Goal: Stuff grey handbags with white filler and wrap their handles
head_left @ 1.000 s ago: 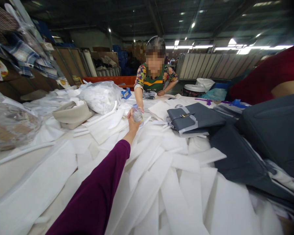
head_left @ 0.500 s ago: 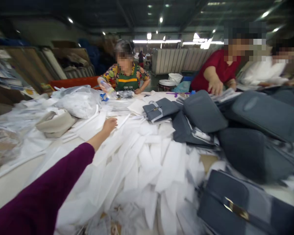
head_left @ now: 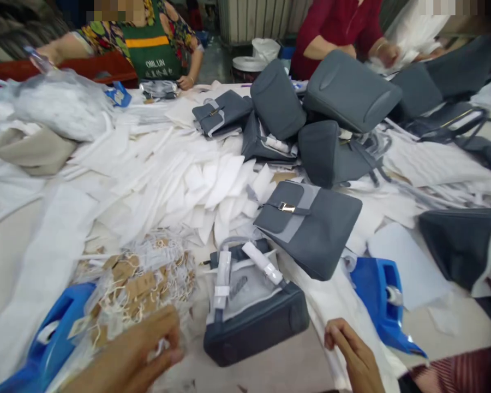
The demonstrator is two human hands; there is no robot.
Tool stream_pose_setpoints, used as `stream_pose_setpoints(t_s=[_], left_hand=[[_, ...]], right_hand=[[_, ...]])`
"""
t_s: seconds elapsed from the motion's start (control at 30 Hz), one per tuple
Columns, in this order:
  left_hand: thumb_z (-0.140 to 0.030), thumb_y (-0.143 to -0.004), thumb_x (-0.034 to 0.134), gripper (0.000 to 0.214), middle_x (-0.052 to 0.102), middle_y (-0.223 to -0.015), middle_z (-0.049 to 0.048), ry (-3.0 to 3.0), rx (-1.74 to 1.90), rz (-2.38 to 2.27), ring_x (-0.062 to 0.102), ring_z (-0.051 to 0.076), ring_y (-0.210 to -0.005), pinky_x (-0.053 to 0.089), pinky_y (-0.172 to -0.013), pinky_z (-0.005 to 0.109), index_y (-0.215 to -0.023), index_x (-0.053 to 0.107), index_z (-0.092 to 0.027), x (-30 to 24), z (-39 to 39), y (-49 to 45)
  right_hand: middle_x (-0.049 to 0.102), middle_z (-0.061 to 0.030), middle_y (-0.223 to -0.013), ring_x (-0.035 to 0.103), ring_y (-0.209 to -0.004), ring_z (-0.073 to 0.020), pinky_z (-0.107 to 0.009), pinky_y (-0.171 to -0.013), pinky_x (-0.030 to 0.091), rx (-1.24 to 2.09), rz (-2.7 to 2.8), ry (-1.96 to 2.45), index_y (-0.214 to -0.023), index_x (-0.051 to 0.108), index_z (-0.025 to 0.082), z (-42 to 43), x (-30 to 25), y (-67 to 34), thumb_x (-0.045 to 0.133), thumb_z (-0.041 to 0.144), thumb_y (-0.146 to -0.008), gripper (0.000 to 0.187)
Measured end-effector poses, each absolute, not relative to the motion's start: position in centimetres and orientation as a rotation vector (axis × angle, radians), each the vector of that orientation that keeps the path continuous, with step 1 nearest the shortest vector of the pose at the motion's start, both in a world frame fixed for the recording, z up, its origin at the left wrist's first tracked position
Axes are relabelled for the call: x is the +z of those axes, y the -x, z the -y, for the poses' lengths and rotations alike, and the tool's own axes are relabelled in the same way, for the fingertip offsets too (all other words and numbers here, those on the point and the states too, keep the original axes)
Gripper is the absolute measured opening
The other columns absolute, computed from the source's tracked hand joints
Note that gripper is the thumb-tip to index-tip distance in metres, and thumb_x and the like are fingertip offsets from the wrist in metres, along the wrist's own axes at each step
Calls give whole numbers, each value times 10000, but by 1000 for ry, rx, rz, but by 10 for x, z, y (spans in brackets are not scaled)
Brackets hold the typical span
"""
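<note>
Table [head_left: 8,251], contents as they lay, left to right.

1. Blue tape dispenser [head_left: 51,341], near-left corner, partly under item 2.
2. Clear bag of paper hang tags [head_left: 141,278], brown cards with white strings, at the near edge, touching the dispenser.
3. Your left hand [head_left: 133,355], at the near edge against the tag bag. Its fingers pointed right, only loosely bent. It was blurred, so you cannot tell whether it pinched the bag or merely lay on it.
4. Heap of white padding strips [head_left: 167,174], spread from the middle of the table towards the far-left corner.
5. Dark grey handbag [head_left: 256,322], lying on its side at the near edge between your two hands, its handles wrapped in white foam.
6. Grey flap bag [head_left: 311,229] with a gold clasp, just beyond item 5 and overlapping its far corner.
7. Your right hand [head_left: 352,357], near edge, just right of the dark grey handbag and apart from it. It rested on a white sheet [head_left: 331,303] with fingers half curled and nothing seen in its grasp.
8. Second blue tape dispenser [head_left: 378,300], just beyond your right hand.
9. Pile of grey bags [head_left: 343,98], far-right part of the table.
10. Two co-workers at the far edge: a green apron [head_left: 155,49] left, a red shirt [head_left: 337,24] right.
</note>
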State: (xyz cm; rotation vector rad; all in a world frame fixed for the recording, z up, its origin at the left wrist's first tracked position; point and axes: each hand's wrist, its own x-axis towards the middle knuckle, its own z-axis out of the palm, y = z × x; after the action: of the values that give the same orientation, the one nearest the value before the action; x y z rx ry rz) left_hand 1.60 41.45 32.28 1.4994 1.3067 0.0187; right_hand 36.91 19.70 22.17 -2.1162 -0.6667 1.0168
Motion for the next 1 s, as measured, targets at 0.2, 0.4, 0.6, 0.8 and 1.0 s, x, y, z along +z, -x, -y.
stream_pose_setpoints(t_s=[0.2,0.4,0.6,0.8,1.0], left_hand=[[-516,-582,719,523,688,-1153,56,-1149,346,-1597,606,329,-1124,495,-969,463,-1074,669,-347,243,-321,-45],[-531,-609,649,356,680,-1176,-72,-1103,521,-1770,497,308,-1274,489,-1019,440,-941,693,-411,204,-293,-61],[-548,-601,673,436,673,-1182,-93,-1067,657,-1677,496,309,-1275,509,-999,472,-1025,657,-446,182,-284,-58],[-576,-647,663,572,649,-1175,55,-1129,869,-1670,595,309,-1142,525,-957,459,-1156,567,-334,180,-286,-56],[-523,-725,620,409,576,-1222,41,-1382,1079,-1610,566,295,-1156,526,-950,432,-1106,613,-375,240,-267,-81]], right_hand=[[638,-48,-1190,543,-1158,-266,-324,-982,423,1068,667,2059,-1081,631,257,-186,206,-388,522,571,-823,421],[596,-70,-1306,527,-1229,-276,-385,-1022,444,1160,696,1845,-1239,602,250,-198,195,-376,523,544,-838,503],[673,-97,-1148,618,-1094,-266,-370,-931,506,1001,735,1799,-1151,625,209,-197,175,-374,476,542,-866,462],[534,-169,-1310,447,-1267,-310,-508,-1055,366,-2,1408,1934,-1329,472,157,-247,219,-393,467,282,-892,454],[305,-244,-1498,204,-1419,-350,-534,-1116,242,-262,2137,1886,-1401,383,10,-363,241,-367,359,29,-821,580]])
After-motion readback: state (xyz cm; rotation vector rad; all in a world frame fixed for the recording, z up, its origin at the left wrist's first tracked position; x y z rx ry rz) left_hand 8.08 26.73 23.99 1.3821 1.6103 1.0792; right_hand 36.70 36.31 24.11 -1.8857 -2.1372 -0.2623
